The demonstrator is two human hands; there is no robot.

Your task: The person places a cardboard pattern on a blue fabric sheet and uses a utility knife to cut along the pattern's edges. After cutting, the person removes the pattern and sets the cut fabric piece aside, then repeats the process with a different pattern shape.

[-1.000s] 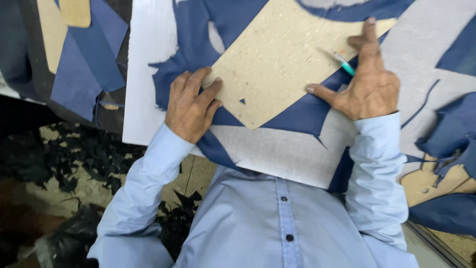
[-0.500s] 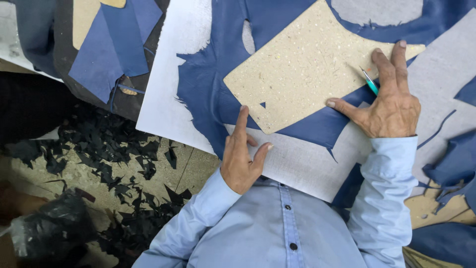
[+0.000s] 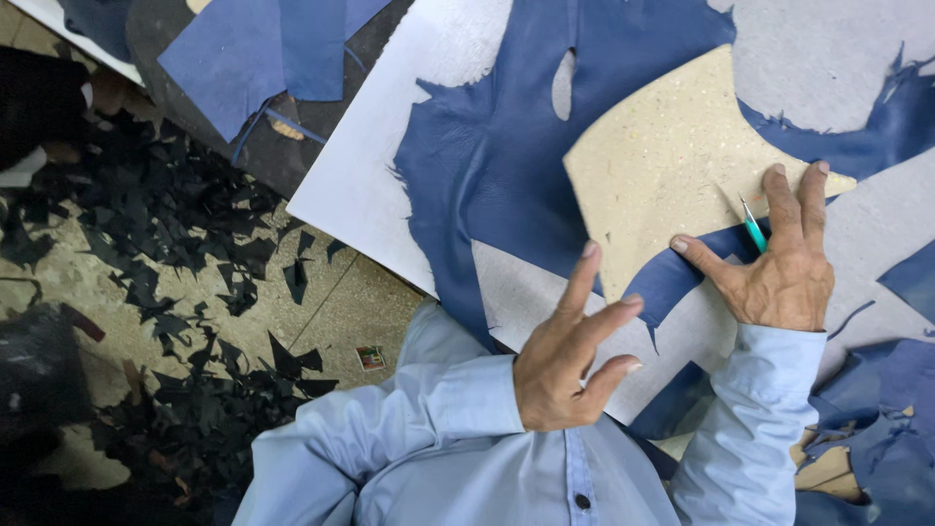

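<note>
Below your chest, across the desk [image 3: 360, 195], lies a large piece of blue leather [image 3: 497, 166] on a white board, with a tan, speckled cardboard pattern [image 3: 662, 156] resting on top of it. Your left hand [image 3: 570, 365] has lifted off the leather since a moment ago, when it pressed flat on the material; now it hovers in the air, fingers spread, its grip released and holding nothing. That leaves the pattern pinned by one hand only. Your right hand [image 3: 779, 263] presses on the pattern's lower right edge, fingers extended, with a slim teal-handled knife [image 3: 752, 226] gripped between them, tip on the cardboard.

The leather looks soft and slightly wrinkled, with ragged, curved cut edges and an oval hole [image 3: 563, 86]. The pattern is stiff, with a curved, fan-like outline. More blue offcuts [image 3: 877, 409] lie to your right. On the speckled floor [image 3: 88, 282] to your left, small black scraps [image 3: 195, 224] are scattered thickly.
</note>
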